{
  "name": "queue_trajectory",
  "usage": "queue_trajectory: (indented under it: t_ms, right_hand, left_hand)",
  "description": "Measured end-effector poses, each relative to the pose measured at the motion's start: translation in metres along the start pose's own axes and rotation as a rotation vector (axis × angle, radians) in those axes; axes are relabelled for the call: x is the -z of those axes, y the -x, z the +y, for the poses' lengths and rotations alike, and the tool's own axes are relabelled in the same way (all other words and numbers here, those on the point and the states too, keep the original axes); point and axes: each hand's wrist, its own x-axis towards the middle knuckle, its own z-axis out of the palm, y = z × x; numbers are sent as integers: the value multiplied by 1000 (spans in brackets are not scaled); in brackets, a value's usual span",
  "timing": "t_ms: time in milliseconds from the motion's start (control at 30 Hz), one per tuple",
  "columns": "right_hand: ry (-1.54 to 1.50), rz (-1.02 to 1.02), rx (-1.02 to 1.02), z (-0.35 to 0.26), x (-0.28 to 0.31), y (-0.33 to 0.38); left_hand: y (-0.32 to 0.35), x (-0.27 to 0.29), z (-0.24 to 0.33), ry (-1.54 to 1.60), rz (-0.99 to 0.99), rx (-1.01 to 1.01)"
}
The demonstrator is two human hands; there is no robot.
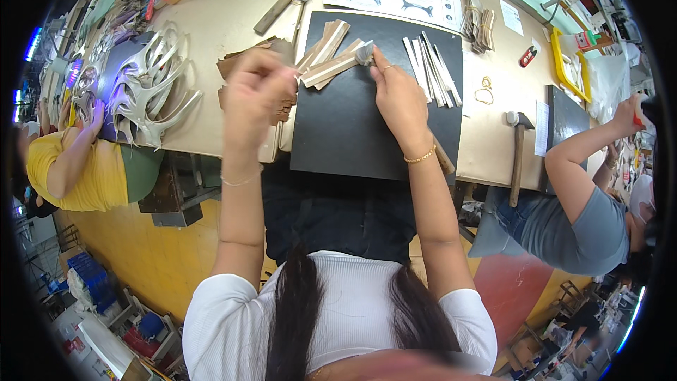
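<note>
The right hand (403,102) held a hammer (364,53) at the strips (330,67), while the left hand (255,95) was blurred, its grip unclear.

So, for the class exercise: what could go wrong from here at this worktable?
The hammer in the right hand has its head at the brown strips, with the blurred left hand close by, so a stray tap might catch that hand. Those strips lie fanned and overlapping, and could slip. The hammer farther right has its handle jutting past the table, so a bump might knock it off.
</note>
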Motion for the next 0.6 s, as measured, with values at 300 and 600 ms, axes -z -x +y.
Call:
queue_trajectory:
  t_ms: [300, 600]
  right_hand:
    - [-156, 48, -151, 28, 50, 76]
    - [-86, -11, -142, 29, 48, 105]
  left_hand:
    - [37, -86, -93, -839, -158, -258]
    - [32, -88, -102, -1052, -166, -315]
